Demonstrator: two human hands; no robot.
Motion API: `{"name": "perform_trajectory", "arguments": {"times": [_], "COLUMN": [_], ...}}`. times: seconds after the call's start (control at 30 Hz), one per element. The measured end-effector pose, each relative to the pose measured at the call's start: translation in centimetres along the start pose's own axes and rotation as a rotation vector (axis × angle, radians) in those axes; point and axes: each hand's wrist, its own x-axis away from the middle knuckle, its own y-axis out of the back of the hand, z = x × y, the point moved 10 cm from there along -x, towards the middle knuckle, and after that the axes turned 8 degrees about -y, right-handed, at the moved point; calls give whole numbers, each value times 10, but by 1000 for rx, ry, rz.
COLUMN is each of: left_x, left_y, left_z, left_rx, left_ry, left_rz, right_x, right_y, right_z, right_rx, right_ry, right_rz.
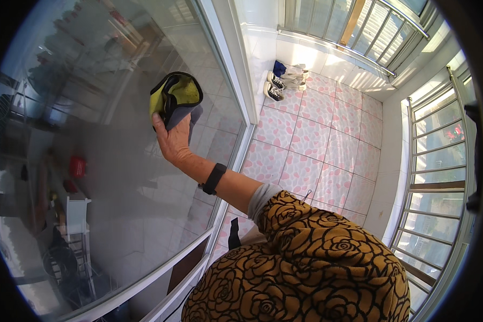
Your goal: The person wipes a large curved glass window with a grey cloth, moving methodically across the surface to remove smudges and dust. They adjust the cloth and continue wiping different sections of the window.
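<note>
My right hand [175, 139] grips a folded cloth [189, 90], yellow-green on one side and grey on the other, with black edging. The cloth lies at the large glass pane [116, 169] of a white-framed door or partition; whether it presses on the glass is hard to tell. My thumb is on the cloth's left side, and the other fingers are mostly hidden behind it. A black band [214, 178] circles my right wrist. The brown, rose-patterned sleeve [330, 229] reaches up from the lower right. My left hand is out of view.
The pane's white frame [241, 149] runs beside the pink-and-white tiled floor [314, 137]. Black-and-white shoes [274, 86] and other footwear stand by the far wall. Metal bars [438, 141] cross the windows at the right and top. A white chair-like object [77, 215] shows in the glass.
</note>
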Motion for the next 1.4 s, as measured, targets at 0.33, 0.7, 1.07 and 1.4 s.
{"name": "perform_trajectory", "arguments": {"times": [0.33, 0.7, 1.07, 1.4], "left_x": [61, 68, 69, 82], "left_y": [-35, -42, -56, -54], "left_z": [61, 85, 63, 63], "left_rx": [302, 410, 469, 486], "left_ry": [141, 346, 337, 401], "left_rz": [436, 292, 313, 255], "right_x": [247, 227, 230, 333], "right_y": [-99, -105, -50, -130], "right_z": [134, 119, 20, 171], "right_rx": [183, 291, 224, 155], "right_ry": [458, 658, 71, 676], "right_rz": [589, 438, 290, 699]}}
